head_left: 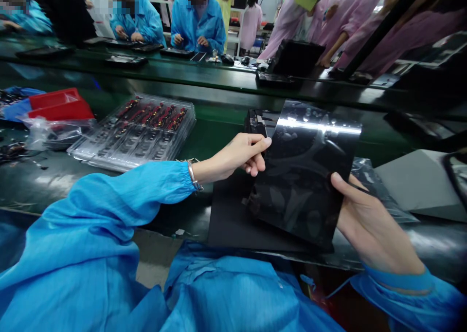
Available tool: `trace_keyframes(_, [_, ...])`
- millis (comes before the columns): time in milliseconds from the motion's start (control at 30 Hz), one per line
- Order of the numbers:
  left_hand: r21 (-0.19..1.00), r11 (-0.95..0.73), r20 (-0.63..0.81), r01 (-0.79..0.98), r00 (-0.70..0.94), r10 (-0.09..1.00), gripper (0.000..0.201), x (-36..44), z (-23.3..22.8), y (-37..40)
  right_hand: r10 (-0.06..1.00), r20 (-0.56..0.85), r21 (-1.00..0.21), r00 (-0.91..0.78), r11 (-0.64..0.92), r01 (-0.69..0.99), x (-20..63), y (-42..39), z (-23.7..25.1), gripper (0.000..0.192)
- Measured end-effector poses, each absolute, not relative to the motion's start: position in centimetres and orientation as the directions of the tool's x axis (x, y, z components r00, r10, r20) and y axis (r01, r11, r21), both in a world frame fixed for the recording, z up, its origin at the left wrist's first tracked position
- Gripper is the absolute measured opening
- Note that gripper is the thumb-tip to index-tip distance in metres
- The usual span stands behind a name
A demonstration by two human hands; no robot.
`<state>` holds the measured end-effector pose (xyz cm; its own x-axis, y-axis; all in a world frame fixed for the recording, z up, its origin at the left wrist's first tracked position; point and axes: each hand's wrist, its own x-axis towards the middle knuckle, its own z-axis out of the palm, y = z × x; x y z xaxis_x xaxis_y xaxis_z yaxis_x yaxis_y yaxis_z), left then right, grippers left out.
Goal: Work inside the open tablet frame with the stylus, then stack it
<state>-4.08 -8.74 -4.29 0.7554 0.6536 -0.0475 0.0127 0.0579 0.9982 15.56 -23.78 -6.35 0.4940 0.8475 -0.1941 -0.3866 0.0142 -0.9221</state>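
blue smock sleeves (109, 210), silver bracelet (193, 176)

Black glossy sheet (306, 176) covers most of the dark device (255, 122) behind it; only the device's upper left corner shows. Right hand (368, 225): fingers hidden behind the sheet, thumb alone visible. Parts in the clear tray (134, 132) too small to identify. Grey block (419, 181) cut off at right edge. Faces of people across the belt blurred.

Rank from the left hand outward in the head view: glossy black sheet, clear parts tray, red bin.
From the left hand:
1. Glossy black sheet: pinched at its left edge.
2. Clear parts tray: on the belt, to the left.
3. Red bin: far left, beyond the tray.
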Motion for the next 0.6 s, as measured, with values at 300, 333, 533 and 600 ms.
trace_keyframes(300, [0.994,0.101,-0.103,0.048,0.752,0.651,0.035,-4.1,-4.7,-8.3,0.853,-0.232,-0.917,0.468,-0.031,-0.399,15.2,-24.0,-6.9,0.031])
trace_keyframes(333, [0.994,0.101,-0.103,0.048,0.751,0.653,0.034,-4.1,-4.8,-8.3,0.851,-0.233,-0.916,0.470,-0.030,-0.401,15.2,-24.0,-7.0,0.031])
trace_keyframes(533, [1.000,-0.007,0.023,-0.023,0.805,0.593,0.032,-4.6,-4.6,-7.8,0.817,-0.074,-0.959,0.571,0.098,-0.264,14.7,-23.5,-4.6,0.021])
trace_keyframes(600, [0.993,-0.090,0.116,-0.080,0.837,0.535,0.028,-4.8,-3.9,-7.2,0.750,0.127,-0.970,0.650,0.232,-0.078,14.7,-23.8,-3.2,0.020])
